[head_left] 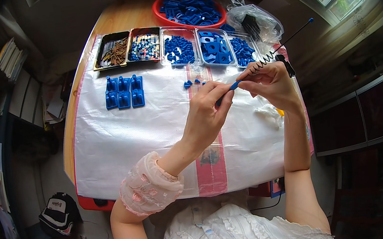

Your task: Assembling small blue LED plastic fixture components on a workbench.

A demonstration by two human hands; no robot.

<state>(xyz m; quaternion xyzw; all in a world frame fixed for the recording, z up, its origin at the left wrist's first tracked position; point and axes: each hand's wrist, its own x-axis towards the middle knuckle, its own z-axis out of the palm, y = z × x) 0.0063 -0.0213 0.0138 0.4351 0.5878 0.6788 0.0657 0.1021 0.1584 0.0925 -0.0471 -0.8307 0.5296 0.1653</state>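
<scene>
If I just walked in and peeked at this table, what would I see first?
First you'd spot the two hands in the middle: the left hand and right hand hold a black coiled wire with a blue tip over a white sheet. Behind them runs a row of trays, most full of small blue plastic pieces, with a red bowl of more at the far edge. Left of the hands, six blue blocks stand in two neat rows.

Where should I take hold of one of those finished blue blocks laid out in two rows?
Grip a blue block by its raised middle post, coming straight from above; the flat bases sit edge to edge, leaving no room at the sides.
</scene>
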